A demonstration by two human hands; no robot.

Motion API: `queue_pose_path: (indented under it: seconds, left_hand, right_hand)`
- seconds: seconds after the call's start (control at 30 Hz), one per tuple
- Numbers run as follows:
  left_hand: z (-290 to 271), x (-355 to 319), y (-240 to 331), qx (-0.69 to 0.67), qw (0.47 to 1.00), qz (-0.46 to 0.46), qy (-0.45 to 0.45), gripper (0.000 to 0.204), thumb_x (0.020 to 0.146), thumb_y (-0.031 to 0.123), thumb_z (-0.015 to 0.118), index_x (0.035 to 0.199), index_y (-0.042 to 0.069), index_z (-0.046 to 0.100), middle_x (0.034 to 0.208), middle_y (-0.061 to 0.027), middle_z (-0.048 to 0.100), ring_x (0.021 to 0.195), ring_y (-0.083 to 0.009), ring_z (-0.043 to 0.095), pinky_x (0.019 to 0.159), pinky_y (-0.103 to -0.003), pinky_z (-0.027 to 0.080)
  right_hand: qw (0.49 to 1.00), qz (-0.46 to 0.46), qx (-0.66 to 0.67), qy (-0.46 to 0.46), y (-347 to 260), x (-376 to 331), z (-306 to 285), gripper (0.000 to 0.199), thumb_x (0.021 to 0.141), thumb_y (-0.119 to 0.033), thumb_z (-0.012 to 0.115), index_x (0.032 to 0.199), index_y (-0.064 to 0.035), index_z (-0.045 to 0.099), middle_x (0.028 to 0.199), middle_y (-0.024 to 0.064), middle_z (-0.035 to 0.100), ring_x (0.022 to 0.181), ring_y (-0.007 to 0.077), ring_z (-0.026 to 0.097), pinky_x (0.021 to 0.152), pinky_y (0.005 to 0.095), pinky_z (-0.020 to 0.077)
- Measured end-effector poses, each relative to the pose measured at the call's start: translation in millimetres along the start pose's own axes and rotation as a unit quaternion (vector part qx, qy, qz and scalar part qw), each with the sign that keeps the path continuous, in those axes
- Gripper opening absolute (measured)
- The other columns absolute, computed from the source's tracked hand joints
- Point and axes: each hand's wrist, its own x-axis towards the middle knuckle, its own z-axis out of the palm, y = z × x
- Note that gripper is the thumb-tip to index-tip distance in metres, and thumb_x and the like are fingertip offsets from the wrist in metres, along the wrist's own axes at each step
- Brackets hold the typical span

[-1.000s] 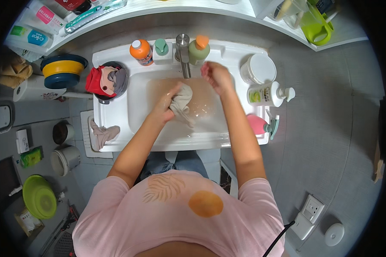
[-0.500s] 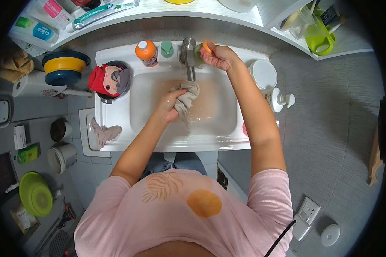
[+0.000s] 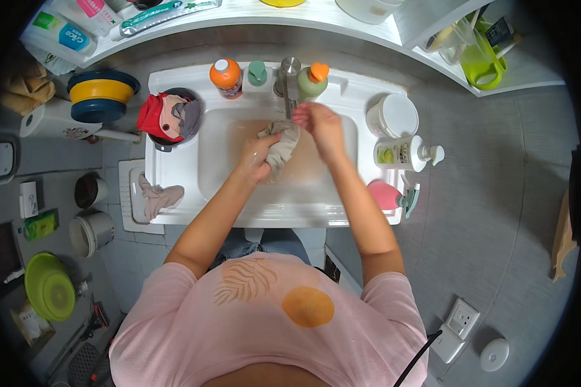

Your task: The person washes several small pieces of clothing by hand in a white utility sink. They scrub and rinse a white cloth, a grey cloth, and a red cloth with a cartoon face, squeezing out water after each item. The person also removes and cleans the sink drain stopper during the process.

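My left hand (image 3: 258,157) grips a wet, bunched beige-grey cloth (image 3: 283,147) over the white sink (image 3: 174,174). Cloudy brownish water (image 3: 308,169) lies in the basin beneath it. My right hand (image 3: 319,129) hovers just right of the cloth, below the metal faucet (image 3: 290,77). Its fingers are loosely curled and apart, and I see nothing held in them. Behind this hand, on the sink's back ledge, stands a green bottle with an orange pump top (image 3: 313,80).
An orange bottle (image 3: 226,79) and a green container (image 3: 257,73) stand left of the faucet. Folded clothes (image 3: 168,117) fill a dark bowl at the left. A white tub (image 3: 392,116), a pump bottle (image 3: 399,153) and a pink spray bottle (image 3: 385,195) line the right edge. A shelf (image 3: 252,24) overhangs the back.
My right hand has left the orange pump top and come down and toward me, beside the cloth. My left hand keeps its grip on the cloth in nearly the same place.
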Motion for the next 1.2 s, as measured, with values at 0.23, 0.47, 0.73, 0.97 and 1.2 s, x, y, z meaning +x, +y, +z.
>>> queue_pose_path:
  seconds: [0.23,0.47,0.73,0.97,1.2]
  left_hand:
    - [19.4,-24.5,3.1,0.069,0.997,-0.019,-0.020,0.028,0.085,0.006,0.045,0.112,-0.002,0.047,0.111,-0.0102,0.053,0.099,-0.0189,0.054,0.084,-0.033,0.045]
    - [12.9,-32.2,-0.8,0.119,0.988,-0.047,-0.084,0.029,0.087,0.011,0.045,0.114,0.001,0.047,0.110,-0.0080,0.053,0.098,-0.0180,0.054,0.082,-0.032,0.045]
    - [15.1,-44.3,7.5,0.150,0.983,-0.033,-0.097,0.033,0.086,0.013,0.050,0.117,0.002,0.043,0.100,-0.0079,0.055,0.083,-0.0152,0.057,0.069,-0.028,0.049]
    - [21.7,-40.3,8.2,0.186,0.981,0.036,-0.043,0.025,0.088,0.021,0.050,0.105,0.002,0.050,0.090,-0.0056,0.056,0.073,-0.0111,0.056,0.060,-0.025,0.047]
    - [18.3,-34.2,-7.1,0.084,0.995,0.051,-0.017,0.019,0.087,0.019,0.050,0.098,0.003,0.052,0.087,-0.0044,0.058,0.077,-0.0116,0.057,0.068,-0.024,0.047]
  right_hand:
    - [0.764,-0.322,-0.548,-0.113,28.6,-32.3,5.1,0.030,0.089,-0.017,0.037,0.110,-0.0042,0.053,0.116,0.0131,0.051,0.116,0.0297,0.041,0.100,0.0465,0.0231]
    - [0.710,-0.289,-0.625,-0.145,25.8,-44.9,8.6,0.033,0.089,-0.017,0.032,0.115,-0.0052,0.048,0.125,0.0112,0.045,0.123,0.0278,0.034,0.101,0.0525,0.0155]
    - [0.969,-0.010,-0.241,-0.047,18.4,-40.9,-8.6,0.033,0.090,-0.027,0.038,0.107,-0.0038,0.053,0.105,0.0087,0.055,0.101,0.0208,0.049,0.089,0.0414,0.0334]
    - [0.993,0.107,0.038,0.017,20.0,-58.9,-2.3,0.026,0.088,-0.028,0.052,0.099,-0.0050,0.057,0.086,-0.0002,0.058,0.075,0.0071,0.052,0.066,0.0215,0.0408]
    - [0.972,0.202,0.114,0.048,25.7,-60.8,0.5,0.031,0.092,-0.032,0.040,0.102,-0.0047,0.053,0.092,0.0031,0.058,0.080,0.0118,0.054,0.072,0.0266,0.0421]
